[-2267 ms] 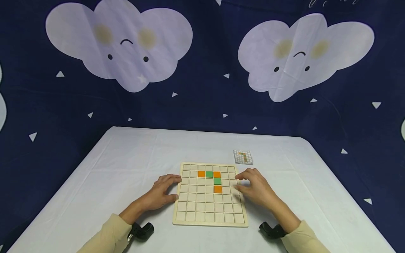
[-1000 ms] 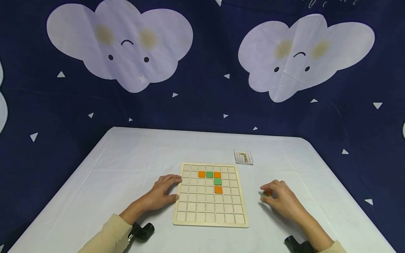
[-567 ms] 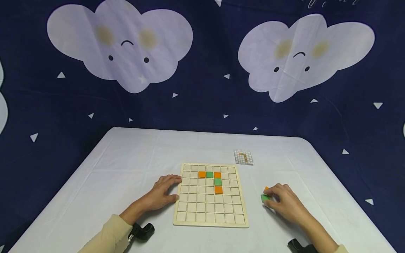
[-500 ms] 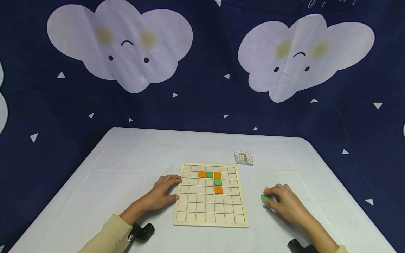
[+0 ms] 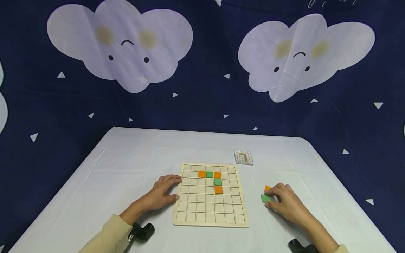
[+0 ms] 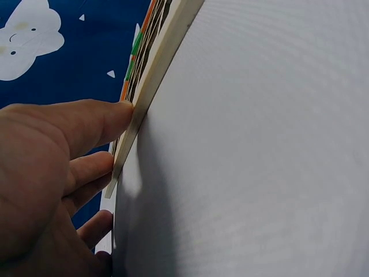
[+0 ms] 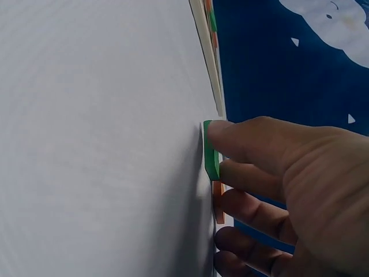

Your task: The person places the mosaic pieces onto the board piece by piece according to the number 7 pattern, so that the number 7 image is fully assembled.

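My left hand [image 5: 159, 194] lies beside the wooden grid board [image 5: 202, 222], its fingertips and thumb against the board's left edge. In the left wrist view the thumb [image 6: 98, 124] touches the board's side [image 6: 164, 55]. To the right of the board, my right hand [image 5: 284, 202] pinches a green square tile [image 5: 264, 198] between thumb and index finger. The right wrist view has the thumb on one side of this green tile [image 7: 210, 147] and the index fingertip at its other end. An orange tile [image 5: 267, 188] sits just behind it, partly covered by the fingers.
On the board are orange tiles, one at the upper left [image 5: 201, 174], and green tiles, one at the top [image 5: 209, 174], in a hooked line. A small card [image 5: 243, 157] printed with a grid pattern lies beyond the board on the white-covered table [image 5: 142, 151]. A dark cloud-print curtain hangs behind.
My right hand has moved from the board's right edge out to the loose tiles, and more of the green and orange ones shows now. My left hand has stayed at the board.
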A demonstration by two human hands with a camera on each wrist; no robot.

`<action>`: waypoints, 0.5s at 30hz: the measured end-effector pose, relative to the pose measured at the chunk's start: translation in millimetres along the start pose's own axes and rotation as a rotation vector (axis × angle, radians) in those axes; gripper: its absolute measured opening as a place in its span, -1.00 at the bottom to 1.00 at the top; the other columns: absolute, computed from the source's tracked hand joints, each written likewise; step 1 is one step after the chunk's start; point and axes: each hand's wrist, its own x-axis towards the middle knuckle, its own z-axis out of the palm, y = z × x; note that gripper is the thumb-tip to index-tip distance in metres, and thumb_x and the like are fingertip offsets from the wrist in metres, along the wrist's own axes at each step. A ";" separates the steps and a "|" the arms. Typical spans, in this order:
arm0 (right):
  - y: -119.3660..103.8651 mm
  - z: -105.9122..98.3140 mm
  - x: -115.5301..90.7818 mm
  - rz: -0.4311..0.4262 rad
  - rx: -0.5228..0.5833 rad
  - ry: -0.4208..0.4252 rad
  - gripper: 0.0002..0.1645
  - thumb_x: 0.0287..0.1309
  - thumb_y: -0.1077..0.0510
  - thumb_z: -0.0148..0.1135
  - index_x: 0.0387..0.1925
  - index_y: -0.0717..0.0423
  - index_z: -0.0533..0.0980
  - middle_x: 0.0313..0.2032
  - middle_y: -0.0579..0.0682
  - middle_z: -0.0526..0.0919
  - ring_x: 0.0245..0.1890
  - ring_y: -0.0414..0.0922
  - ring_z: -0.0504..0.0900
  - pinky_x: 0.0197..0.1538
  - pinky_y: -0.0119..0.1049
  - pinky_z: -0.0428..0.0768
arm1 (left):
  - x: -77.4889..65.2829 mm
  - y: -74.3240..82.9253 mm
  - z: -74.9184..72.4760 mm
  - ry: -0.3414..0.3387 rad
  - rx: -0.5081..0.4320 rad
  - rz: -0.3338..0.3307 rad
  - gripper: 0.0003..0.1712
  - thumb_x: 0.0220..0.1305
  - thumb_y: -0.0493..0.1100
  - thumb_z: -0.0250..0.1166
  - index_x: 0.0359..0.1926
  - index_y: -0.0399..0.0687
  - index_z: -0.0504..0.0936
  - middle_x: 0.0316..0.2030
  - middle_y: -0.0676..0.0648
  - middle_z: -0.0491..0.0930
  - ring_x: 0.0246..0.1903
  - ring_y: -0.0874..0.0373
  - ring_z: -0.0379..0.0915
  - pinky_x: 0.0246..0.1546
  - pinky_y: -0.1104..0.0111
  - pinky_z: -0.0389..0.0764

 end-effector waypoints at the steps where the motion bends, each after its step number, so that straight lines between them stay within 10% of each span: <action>1: 0.2 0.2 -0.2 0.002 -0.002 0.001 -0.69 -0.17 0.07 0.47 -0.26 -0.05 0.65 -0.30 -0.17 0.52 -0.20 -0.18 0.38 -0.17 -0.26 0.38 | 0.0 0.0 0.0 0.001 0.000 0.000 -0.41 0.15 -0.17 0.31 0.22 -0.13 0.42 0.29 -0.07 0.31 0.31 -0.14 0.07 0.24 -0.16 0.04; 15: 4.3 3.2 0.0 0.007 0.014 0.012 -0.73 -0.17 0.14 0.47 -0.30 -0.04 0.66 -0.39 -0.18 0.47 -0.30 -0.21 0.27 -0.32 -0.40 0.22 | -0.6 -0.1 0.4 0.006 0.010 0.011 -0.43 0.14 -0.16 0.32 0.20 -0.14 0.43 0.28 -0.09 0.33 0.32 -0.16 0.07 0.23 -0.17 0.04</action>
